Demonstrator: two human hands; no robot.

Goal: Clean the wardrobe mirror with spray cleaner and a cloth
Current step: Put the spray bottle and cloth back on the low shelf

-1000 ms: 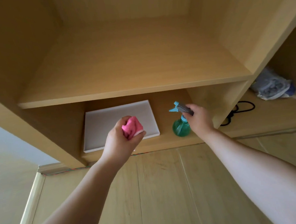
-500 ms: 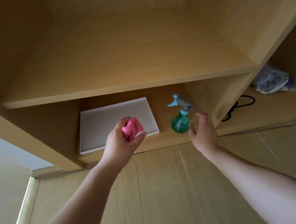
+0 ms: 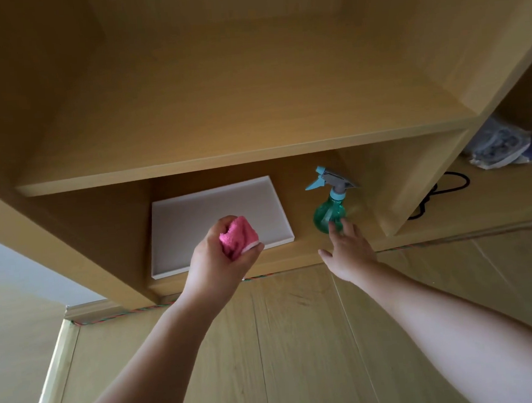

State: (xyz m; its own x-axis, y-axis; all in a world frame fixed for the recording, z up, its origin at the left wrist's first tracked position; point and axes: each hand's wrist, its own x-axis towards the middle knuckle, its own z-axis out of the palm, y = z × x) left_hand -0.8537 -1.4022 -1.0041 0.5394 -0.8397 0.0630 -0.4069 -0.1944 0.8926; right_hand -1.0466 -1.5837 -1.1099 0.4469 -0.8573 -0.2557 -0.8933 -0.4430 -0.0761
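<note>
Blurred bundle far right, white tray partly hidden by left grip squeezing pink cloth, right grip with straight fingers near upright spray bottle, contact unclear

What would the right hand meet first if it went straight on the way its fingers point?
Most likely the green translucent plastic spray bottle: fingertips of the right hand overlap its base in the head view, though whether they touch is unclear.
</note>
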